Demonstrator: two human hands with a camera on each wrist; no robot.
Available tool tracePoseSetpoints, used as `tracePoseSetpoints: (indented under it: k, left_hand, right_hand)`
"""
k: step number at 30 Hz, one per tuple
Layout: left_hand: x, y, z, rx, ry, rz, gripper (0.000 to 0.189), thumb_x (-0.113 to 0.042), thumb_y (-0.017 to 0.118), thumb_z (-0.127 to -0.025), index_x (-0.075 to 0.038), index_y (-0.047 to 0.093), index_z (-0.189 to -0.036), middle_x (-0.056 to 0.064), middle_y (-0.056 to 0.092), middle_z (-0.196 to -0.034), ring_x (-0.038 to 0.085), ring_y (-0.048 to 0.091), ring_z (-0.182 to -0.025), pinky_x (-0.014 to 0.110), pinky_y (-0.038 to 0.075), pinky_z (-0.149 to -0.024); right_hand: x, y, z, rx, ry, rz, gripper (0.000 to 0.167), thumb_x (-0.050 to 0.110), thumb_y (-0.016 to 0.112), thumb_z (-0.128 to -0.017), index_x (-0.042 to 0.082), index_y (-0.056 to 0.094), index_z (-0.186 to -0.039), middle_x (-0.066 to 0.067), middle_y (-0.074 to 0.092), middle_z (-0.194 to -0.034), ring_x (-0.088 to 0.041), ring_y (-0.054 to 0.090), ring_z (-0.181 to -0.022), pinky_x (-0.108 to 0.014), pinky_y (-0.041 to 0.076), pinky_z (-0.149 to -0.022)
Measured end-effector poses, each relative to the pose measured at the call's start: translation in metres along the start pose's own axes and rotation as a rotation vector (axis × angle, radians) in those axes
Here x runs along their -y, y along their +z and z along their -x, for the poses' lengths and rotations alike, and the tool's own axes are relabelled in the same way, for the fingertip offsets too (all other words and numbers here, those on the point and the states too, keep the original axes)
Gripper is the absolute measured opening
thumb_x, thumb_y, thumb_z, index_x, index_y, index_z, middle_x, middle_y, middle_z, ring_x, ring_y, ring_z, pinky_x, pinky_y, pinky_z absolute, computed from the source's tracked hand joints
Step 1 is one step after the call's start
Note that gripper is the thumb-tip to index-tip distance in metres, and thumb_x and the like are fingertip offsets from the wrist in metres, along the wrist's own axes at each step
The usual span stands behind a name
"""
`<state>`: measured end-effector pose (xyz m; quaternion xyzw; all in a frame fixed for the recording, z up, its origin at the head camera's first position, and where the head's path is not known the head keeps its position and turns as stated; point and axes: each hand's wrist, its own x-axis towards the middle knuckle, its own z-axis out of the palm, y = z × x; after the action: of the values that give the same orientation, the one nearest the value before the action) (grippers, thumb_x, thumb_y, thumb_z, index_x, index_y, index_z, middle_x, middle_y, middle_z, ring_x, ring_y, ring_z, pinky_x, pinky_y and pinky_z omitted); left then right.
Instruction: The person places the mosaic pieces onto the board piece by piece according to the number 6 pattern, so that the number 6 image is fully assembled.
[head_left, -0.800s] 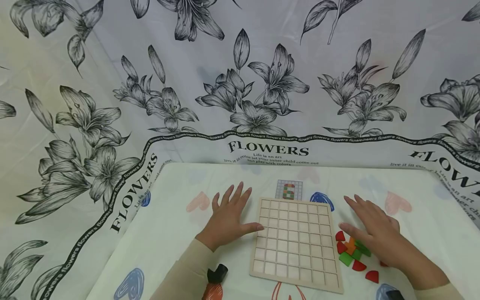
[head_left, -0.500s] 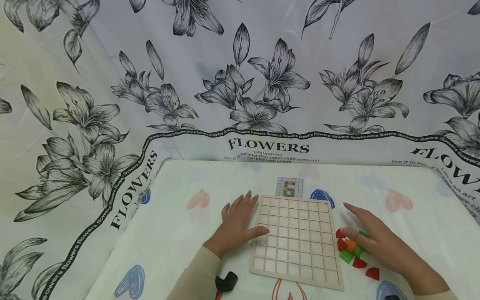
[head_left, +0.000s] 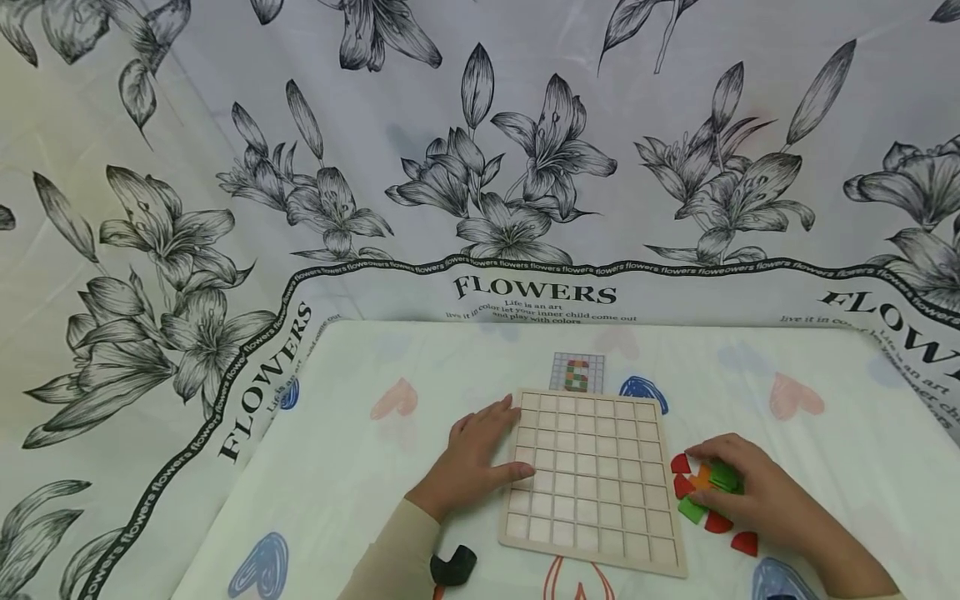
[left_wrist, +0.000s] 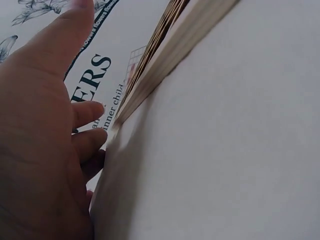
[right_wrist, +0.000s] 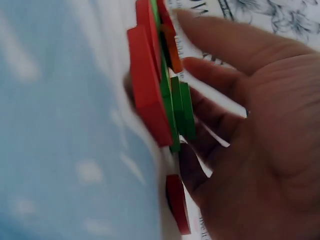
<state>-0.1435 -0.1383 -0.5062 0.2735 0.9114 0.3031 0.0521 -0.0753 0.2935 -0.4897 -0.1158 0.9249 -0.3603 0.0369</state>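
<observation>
One square wooden grid board [head_left: 553, 547], divided into seven columns and seven rows, is laid on the tablecloth [head_left: 322, 483]. Its left edge is flanked by the left hand [head_left: 474, 467], whose fingers are left loose, nothing clasped, with the thumb laid over the rim. To the board's right, four red blocks [head_left: 745, 544], at least two green blocks [head_left: 692, 509] and at least one orange block [head_left: 700, 477] are clustered; they are arched over by the right hand [head_left: 765, 496]. Whether any block is grasped there cannot be told. One pattern card [head_left: 577, 373] is seen beyond the board's far edge.
</observation>
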Motion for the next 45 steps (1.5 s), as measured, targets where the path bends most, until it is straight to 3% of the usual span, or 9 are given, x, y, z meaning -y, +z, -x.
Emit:
tracePoseSetpoints:
  k: [5, 11, 23, 30, 37, 45]
  left_hand:
    - [0.002, 0.0, 0.0, 0.013, 0.003, -0.024, 0.089, -0.073, 0.066, -0.097, -0.022, 0.046, -0.167, -0.007, 0.029, -0.177, 0.017, 0.019, -0.163, 0.058, 0.012, -0.126]
    - [0.006, 0.001, 0.0, 0.01, 0.017, -0.039, 0.084, -0.067, 0.072, -0.096, -0.024, 0.05, -0.164, -0.008, 0.03, -0.176, 0.017, 0.021, -0.162, 0.061, 0.016, -0.124]
    - [0.005, 0.002, 0.001, 0.008, -0.003, -0.019, 0.082, -0.065, 0.075, -0.095, -0.024, 0.053, -0.163, -0.009, 0.031, -0.175, 0.017, 0.022, -0.162, 0.061, 0.017, -0.124]
    - [0.004, 0.002, 0.0, 0.003, 0.0, -0.019, 0.082, -0.064, 0.076, -0.095, -0.024, 0.053, -0.163, -0.008, 0.032, -0.175, 0.018, 0.022, -0.162, 0.063, 0.017, -0.123]
    - [0.004, 0.0, 0.001, 0.011, -0.01, -0.004, 0.082, -0.062, 0.077, -0.095, -0.023, 0.052, -0.163, -0.008, 0.032, -0.176, 0.017, 0.021, -0.162, 0.061, 0.016, -0.124]
    - [0.003, 0.0, 0.001, 0.006, -0.012, -0.007, 0.082, -0.063, 0.077, -0.095, -0.025, 0.053, -0.163, -0.01, 0.031, -0.175, 0.017, 0.022, -0.162, 0.061, 0.017, -0.124]
  right_hand:
    - [-0.004, 0.003, -0.001, 0.003, 0.045, -0.001, 0.038, 0.031, 0.092, -0.091, 0.018, 0.076, -0.122, -0.001, 0.061, -0.126, -0.022, 0.057, -0.11, -0.026, 0.053, -0.087]
    - [-0.004, 0.005, -0.001, 0.013, 0.108, -0.007, 0.029, 0.029, 0.09, -0.093, 0.02, 0.075, -0.116, -0.002, 0.059, -0.126, -0.025, 0.054, -0.11, -0.026, 0.052, -0.083]
    - [-0.002, 0.005, -0.001, -0.014, 0.164, -0.009, 0.037, 0.027, 0.086, -0.097, 0.014, 0.07, -0.127, -0.005, 0.066, -0.126, -0.029, 0.059, -0.115, -0.022, 0.052, -0.087]
    - [0.0, 0.005, 0.0, -0.074, 0.177, 0.019, 0.034, 0.024, 0.085, -0.098, 0.013, 0.071, -0.126, -0.003, 0.072, -0.119, -0.03, 0.063, -0.11, -0.037, 0.055, -0.091]
    - [0.002, 0.005, -0.002, -0.139, 0.189, 0.04, 0.022, 0.022, 0.083, -0.099, 0.014, 0.075, -0.118, 0.001, 0.074, -0.109, -0.025, 0.063, -0.097, -0.026, 0.055, -0.082]
    - [0.006, 0.003, -0.002, -0.19, 0.183, 0.024, 0.024, 0.017, 0.084, -0.099, 0.011, 0.075, -0.12, -0.003, 0.075, -0.109, -0.026, 0.066, -0.096, -0.014, 0.051, -0.076]
